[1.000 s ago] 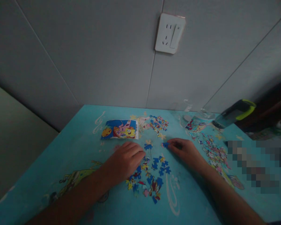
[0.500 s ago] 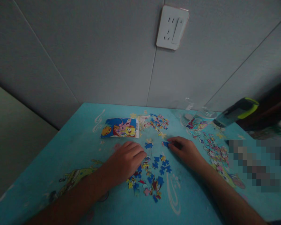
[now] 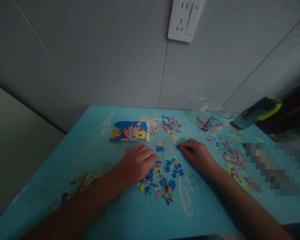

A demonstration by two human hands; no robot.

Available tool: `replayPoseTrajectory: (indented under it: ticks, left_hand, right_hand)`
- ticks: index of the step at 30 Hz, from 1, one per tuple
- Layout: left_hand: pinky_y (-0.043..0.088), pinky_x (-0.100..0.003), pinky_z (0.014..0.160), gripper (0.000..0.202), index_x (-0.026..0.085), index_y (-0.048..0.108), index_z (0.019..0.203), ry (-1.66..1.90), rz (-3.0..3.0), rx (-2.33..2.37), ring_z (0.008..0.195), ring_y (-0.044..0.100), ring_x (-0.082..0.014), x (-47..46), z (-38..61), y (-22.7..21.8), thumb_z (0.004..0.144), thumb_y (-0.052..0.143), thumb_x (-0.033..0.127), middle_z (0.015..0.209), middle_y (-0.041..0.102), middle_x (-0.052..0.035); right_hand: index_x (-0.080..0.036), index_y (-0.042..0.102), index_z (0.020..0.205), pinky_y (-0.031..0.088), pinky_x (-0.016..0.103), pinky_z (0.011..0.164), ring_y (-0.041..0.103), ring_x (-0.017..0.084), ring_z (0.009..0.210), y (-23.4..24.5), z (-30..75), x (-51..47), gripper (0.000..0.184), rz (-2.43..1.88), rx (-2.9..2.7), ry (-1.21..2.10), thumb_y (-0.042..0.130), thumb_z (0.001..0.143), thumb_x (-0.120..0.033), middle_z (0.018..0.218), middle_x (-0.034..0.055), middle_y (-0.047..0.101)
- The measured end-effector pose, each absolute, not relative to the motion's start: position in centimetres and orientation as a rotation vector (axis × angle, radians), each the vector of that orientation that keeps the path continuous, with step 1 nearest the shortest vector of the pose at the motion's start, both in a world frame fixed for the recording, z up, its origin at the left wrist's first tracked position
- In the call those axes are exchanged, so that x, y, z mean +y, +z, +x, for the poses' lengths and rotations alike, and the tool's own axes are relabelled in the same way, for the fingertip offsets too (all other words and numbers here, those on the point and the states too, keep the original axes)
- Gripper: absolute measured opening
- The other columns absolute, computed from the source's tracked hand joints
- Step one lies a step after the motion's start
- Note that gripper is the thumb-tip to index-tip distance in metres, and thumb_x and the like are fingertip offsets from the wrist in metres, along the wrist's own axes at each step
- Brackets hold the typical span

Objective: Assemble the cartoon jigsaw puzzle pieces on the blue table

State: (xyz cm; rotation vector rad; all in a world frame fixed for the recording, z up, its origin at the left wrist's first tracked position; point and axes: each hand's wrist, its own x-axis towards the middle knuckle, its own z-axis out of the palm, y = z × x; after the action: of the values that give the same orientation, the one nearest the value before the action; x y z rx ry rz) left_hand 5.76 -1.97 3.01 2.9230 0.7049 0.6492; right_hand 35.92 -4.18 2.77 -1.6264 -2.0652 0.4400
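Note:
My left hand lies palm down on the turquoise cartoon-printed table, fingers curled loosely, its fingertips at the left edge of a cluster of loose puzzle pieces. My right hand rests to the right of the cluster and pinches a small blue puzzle piece against the tabletop. A single blue piece lies between the two hands.
A puzzle picture card lies at the back left, a small pile of pieces beside it. More scattered pieces spread to the right. A clear cup and a dark bottle with a green lid stand at the back right. A wall socket is above.
The view has tilted a little, shifting everything up in the frame. My right fingers have closed tighter over the blue piece. My left hand has stayed in place.

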Motion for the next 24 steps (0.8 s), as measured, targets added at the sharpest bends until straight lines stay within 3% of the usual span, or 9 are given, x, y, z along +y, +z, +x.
replayPoseTrajectory:
  ticks: [8, 16, 24]
  left_hand:
    - [0.047, -0.043, 0.096, 0.021, 0.017, 0.068, 0.112, 0.669, 2.865, 0.753, 0.106, 0.061, -0.0223, -1.3, 5.7, 2.9, 0.104, 0.051, 0.025, 0.108, 0.068, -0.0075]
    - [0.044, -0.048, 0.104, 0.031, 0.018, 0.063, 0.128, 0.619, 2.836, 0.78, 0.12, 0.058, -0.0248, -0.9, 5.6, 2.2, 0.104, 0.051, 0.033, 0.128, 0.066, -0.009]
    - [0.039, -0.05, 0.111, 0.037, 0.02, 0.058, 0.137, 0.585, 2.808, 0.73, 0.129, 0.055, -0.0247, -1.0, 5.9, 2.5, 0.105, 0.048, 0.034, 0.139, 0.061, -0.0093]
  right_hand:
    - [-0.02, 0.077, 0.106, 0.051, 0.033, 0.072, 0.065, 0.02, 0.078, 4.0, 37.1, -4.1, 0.026, -1.623, -1.896, 0.299, 0.055, 0.099, -0.033, 0.097, 0.0088, 0.071]
    - [-0.026, 0.076, 0.116, 0.053, 0.041, 0.091, 0.065, 0.025, 0.1, 3.7, 36.3, -4.4, 0.027, -1.444, -2.154, 0.36, 0.055, 0.099, -0.025, 0.11, 0.0101, 0.069]
    - [-0.03, 0.076, 0.121, 0.055, 0.047, 0.092, 0.066, 0.027, 0.102, 3.1, 35.6, -4.5, 0.03, -1.397, -2.248, 0.319, 0.059, 0.097, -0.024, 0.115, 0.0105, 0.069]
